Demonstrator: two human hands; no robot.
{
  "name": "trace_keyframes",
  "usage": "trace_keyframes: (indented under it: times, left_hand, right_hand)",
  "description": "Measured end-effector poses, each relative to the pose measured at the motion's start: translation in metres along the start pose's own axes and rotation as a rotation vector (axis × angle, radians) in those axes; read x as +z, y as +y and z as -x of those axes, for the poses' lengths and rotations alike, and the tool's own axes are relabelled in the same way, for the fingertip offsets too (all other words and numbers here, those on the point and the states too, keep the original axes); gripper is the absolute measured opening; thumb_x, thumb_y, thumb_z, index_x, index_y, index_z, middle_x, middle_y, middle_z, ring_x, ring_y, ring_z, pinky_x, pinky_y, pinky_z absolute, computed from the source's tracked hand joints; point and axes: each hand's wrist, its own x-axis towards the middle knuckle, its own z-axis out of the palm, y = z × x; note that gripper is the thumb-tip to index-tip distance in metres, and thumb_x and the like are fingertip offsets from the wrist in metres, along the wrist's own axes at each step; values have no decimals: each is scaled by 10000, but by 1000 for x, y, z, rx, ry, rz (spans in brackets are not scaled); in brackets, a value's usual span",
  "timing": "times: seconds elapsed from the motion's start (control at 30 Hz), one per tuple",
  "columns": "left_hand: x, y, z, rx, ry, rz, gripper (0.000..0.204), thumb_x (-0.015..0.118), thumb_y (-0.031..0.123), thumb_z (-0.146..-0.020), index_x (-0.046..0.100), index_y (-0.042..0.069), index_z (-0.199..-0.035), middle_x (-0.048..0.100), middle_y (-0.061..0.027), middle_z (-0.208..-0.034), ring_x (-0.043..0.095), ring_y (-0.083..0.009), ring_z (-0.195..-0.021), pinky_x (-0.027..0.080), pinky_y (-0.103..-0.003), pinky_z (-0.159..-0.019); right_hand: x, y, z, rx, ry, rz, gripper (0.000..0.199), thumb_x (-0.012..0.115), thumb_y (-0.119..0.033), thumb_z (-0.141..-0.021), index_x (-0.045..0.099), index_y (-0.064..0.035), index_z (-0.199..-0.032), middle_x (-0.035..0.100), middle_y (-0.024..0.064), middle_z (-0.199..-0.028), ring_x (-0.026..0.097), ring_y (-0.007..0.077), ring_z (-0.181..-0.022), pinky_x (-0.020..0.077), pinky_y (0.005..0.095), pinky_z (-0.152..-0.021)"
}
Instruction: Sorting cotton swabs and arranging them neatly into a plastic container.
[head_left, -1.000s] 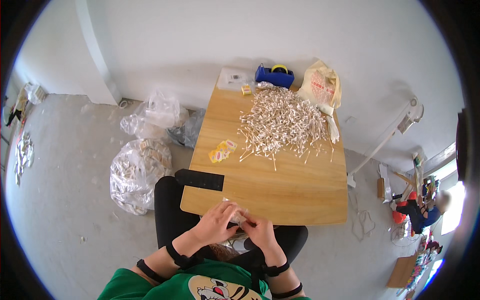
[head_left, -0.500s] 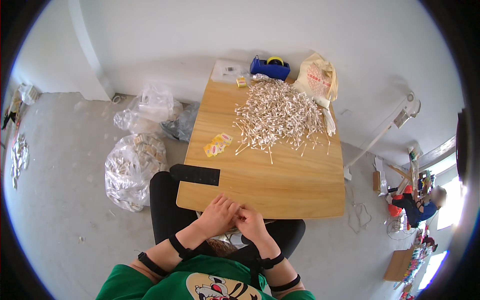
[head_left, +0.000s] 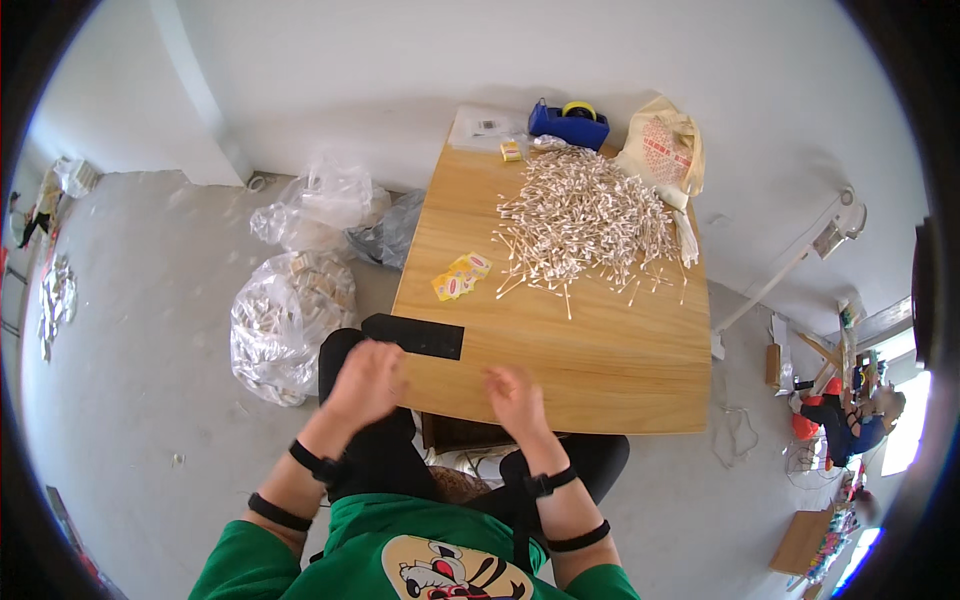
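Observation:
Smeared by motion, my left hand [head_left: 368, 382] is raised at the table's front left corner, near a black flat strip [head_left: 425, 337]. My right hand [head_left: 515, 398], also blurred, hovers over the front edge of the wooden table [head_left: 600, 370]. The hands are well apart, fingers curled in toward the palms; whether they hold anything does not show. A large loose pile of cotton swabs [head_left: 590, 215] covers the far part of the table. Left of it lie several small yellow and white printed cards [head_left: 461, 276], overlapping one another.
At the table's back are a blue tape dispenser [head_left: 570, 126], a small yellow box [head_left: 511, 151] and a cream cloth bag [head_left: 660, 150]. Clear plastic bags [head_left: 290, 325] stand on the floor to the left. A white lamp stand [head_left: 770, 288] rises at the right. Another person [head_left: 850, 425] sits far right.
My hands were together at the table's front edge and have separated, the left moving left and up, the right slightly up. An opening under the table edge shows now. The whole view has shifted.

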Motion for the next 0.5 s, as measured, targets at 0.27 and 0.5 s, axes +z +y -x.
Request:
trace_keyframes:
  times: [0.27,0.5]
  left_hand:
    - [13,-125,-12,-164,-193,-299,432,719,122,-695,530,37,-1075,598,-158,-1080,548,-345,-1118,357,-496,-1066]
    - [18,-96,-51,-55,-322,-225,434,710,96,-683,534,35,-1076,596,-147,-1090,530,-340,-1165,341,-481,-1092]
  right_hand:
    - [-3,47,-10,-155,205,576,206,616,-80,-825,653,-75,-1028,569,114,-988,554,332,-947,467,448,-833]
    - [-2,51,-8,-155,208,555,235,618,-75,-806,639,-61,-1040,561,125,-1007,551,341,-960,464,451,-851]
